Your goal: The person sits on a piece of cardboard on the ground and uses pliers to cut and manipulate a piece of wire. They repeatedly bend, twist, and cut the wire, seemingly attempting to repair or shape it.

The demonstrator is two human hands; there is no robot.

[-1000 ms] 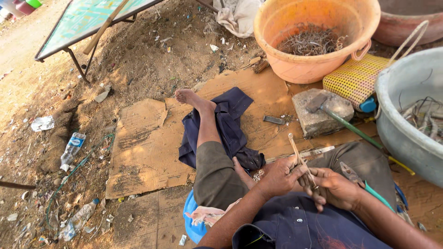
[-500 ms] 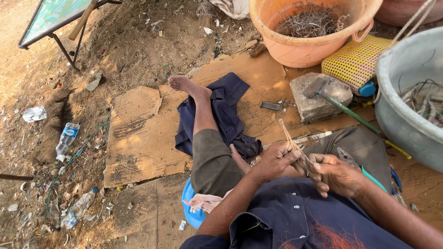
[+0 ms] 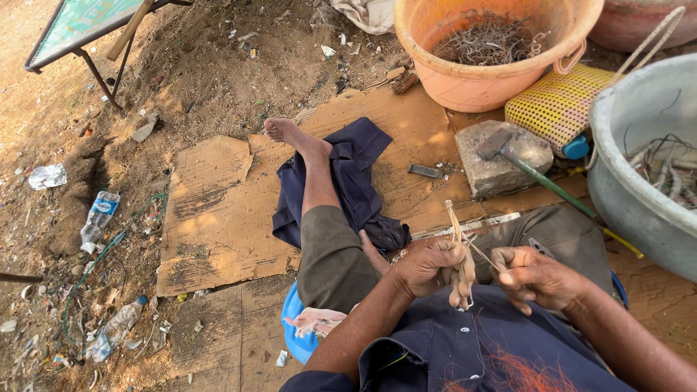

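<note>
While the left hand (image 3: 435,265) fists a wire bundle (image 3: 459,243) upright, the right hand (image 3: 534,277) keeps its grip pinched on one strand (image 3: 482,256).

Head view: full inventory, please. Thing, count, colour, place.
wire bundle: 1, pale tan, gripped in left hand, a strand running to right hand
tub: 1, orange, top centre, tangled wire inside
basin: 1, grey, right edge, wire inside
basket: 1, yellow woven, between tub and basin
stone block: 1, grey, on cardboard
hammer: 1, dark head, green handle, head on stone block
cardboard: several sheets, brown, on ground
cloth: 1, dark blue, under outstretched leg
plastic bottles: at least 2, clear, left on dirt
folding table: 1, green top, top left
left hand: closed on wire bundle
right hand: pinching a strand
</note>
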